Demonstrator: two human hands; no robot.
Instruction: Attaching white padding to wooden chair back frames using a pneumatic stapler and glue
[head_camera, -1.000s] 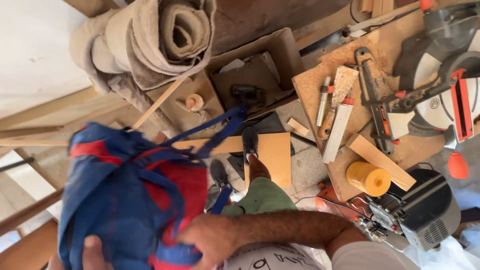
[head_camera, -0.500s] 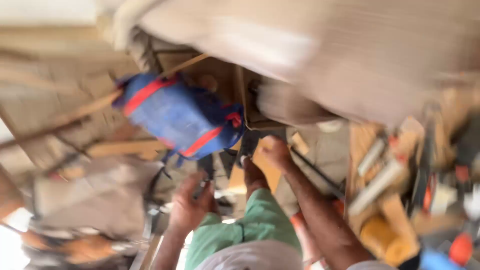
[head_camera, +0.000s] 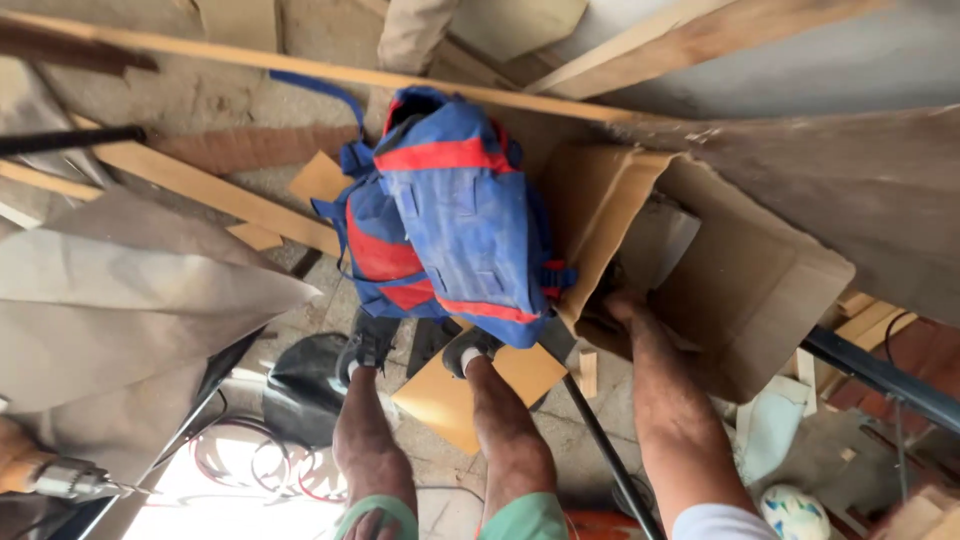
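Right hand in the cardboard box, backpack just beside it

The right hand (head_camera: 622, 300) reaches into an open cardboard box (head_camera: 745, 290) at 3 o'clock; whether its fingers are spread or closed cannot be told. A blue-and-red backpack (head_camera: 450, 215) sits on the floor (head_camera: 200, 95) at centre, touching the box flap. The left hand is out of view.

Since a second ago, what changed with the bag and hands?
The blue and red backpack was held in both hands close up; now it sits released on the floor by the feet. The right hand now reaches into the cardboard box. Left hand is out of view. Clutter unchanged.
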